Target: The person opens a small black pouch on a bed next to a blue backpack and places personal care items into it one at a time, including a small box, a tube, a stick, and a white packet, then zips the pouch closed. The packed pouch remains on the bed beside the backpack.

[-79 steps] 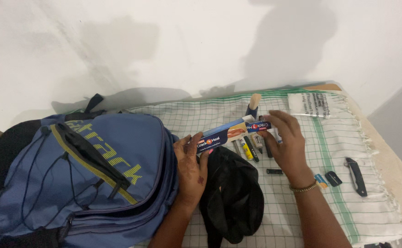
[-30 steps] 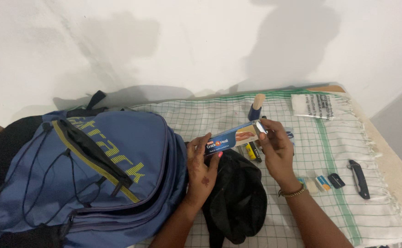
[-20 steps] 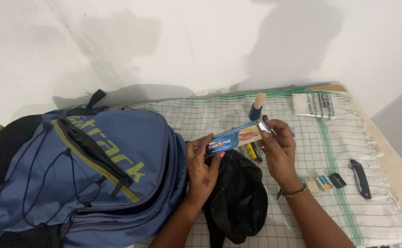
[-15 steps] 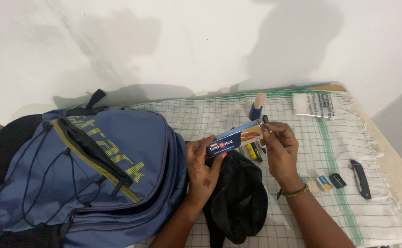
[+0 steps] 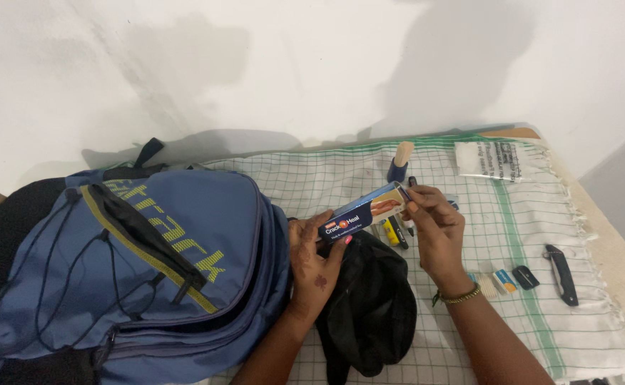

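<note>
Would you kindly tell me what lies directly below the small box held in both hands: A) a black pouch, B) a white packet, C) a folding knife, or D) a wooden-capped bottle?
A: the box, gripped by the left hand and the right hand, sits just above the black pouch on the cloth.

Pretty even indoor light, seems to come from above and behind. Big soft shadows land on the white wall, plus a darker one behind the backpack. No real glare, focus mostly sharp, slight wide-angle bend near the edges.
</note>
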`<state>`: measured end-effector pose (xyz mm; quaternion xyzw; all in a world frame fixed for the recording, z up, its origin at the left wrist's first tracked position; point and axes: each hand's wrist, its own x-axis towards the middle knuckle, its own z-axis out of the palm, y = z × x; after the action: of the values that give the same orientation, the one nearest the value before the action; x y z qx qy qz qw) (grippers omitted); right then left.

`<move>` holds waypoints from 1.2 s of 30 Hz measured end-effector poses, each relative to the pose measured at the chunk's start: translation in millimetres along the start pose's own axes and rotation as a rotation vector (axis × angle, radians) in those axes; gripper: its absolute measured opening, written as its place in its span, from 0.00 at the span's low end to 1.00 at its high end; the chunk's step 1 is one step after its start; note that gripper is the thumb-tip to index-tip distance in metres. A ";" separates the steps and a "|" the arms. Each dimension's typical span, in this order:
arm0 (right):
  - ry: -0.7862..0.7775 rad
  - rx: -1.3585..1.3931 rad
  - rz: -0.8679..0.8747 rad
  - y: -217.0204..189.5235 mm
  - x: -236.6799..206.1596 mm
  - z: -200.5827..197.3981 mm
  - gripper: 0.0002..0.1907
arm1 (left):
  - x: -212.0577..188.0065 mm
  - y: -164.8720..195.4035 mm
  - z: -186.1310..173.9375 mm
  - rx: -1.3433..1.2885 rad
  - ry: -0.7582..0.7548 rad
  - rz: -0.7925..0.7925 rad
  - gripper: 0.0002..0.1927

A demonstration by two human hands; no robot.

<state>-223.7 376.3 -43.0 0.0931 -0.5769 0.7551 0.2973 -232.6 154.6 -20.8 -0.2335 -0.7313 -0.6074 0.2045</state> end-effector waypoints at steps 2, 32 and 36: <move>-0.011 -0.023 0.006 -0.3 -0.3 1.2 0.09 | 0.9 0.5 0.5 -0.014 0.011 0.001 0.27; -0.253 -0.155 -0.039 -25.8 -2.1 9.5 0.09 | 6.1 -3.9 -13.1 0.165 0.040 0.096 0.30; -0.359 -0.448 0.016 -47.3 -1.2 8.4 0.24 | 5.9 -8.6 -11.8 -0.030 0.013 -0.150 0.33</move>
<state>-198.0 375.5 -2.3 0.1528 -0.7735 0.5825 0.1975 -242.3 142.2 -22.1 -0.1772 -0.7363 -0.6333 0.1594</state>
